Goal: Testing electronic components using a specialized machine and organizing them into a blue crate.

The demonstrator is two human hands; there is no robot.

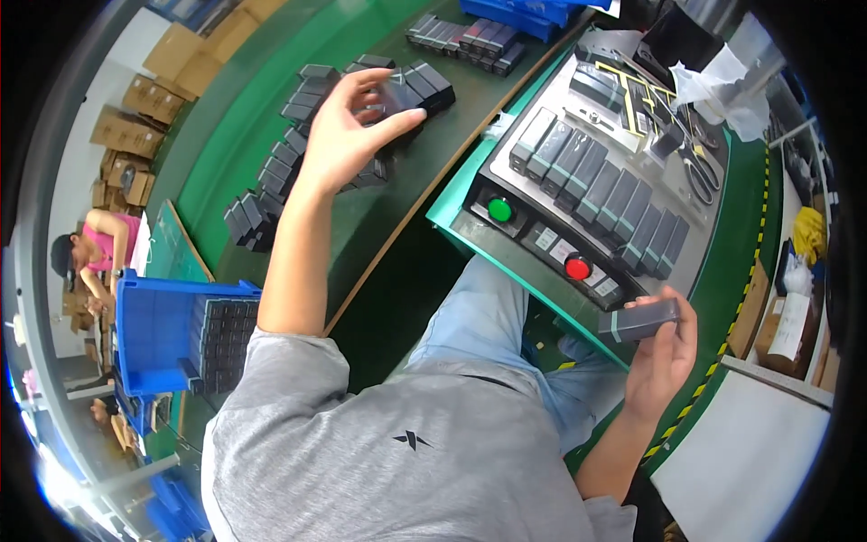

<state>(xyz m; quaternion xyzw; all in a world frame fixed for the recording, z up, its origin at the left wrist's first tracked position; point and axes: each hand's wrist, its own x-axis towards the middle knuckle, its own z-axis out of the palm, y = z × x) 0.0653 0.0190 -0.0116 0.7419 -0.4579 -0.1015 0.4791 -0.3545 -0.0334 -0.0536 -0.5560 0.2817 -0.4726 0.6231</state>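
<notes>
My right hand (655,370) grips a small dark grey box (646,321) with a pale green stripe, held just off the near right corner of a machine. On that machine's metal top (673,149) a row of similar striped boxes (591,176) leans side by side. My left hand (348,135) reaches over the dark bench at the left, thumb and fingers spread apart. Beneath and around it stand several groups of black boxes (429,83); what lies right between the fingertips is blurred, and I make out nothing held.
A green button (499,210) and a red button (578,266) sit on the machine's front. Scissors (697,173) lie at its right. A blue crate (149,330) stands left, near a person in pink (113,242). More boxes (465,43) line the bench's far end.
</notes>
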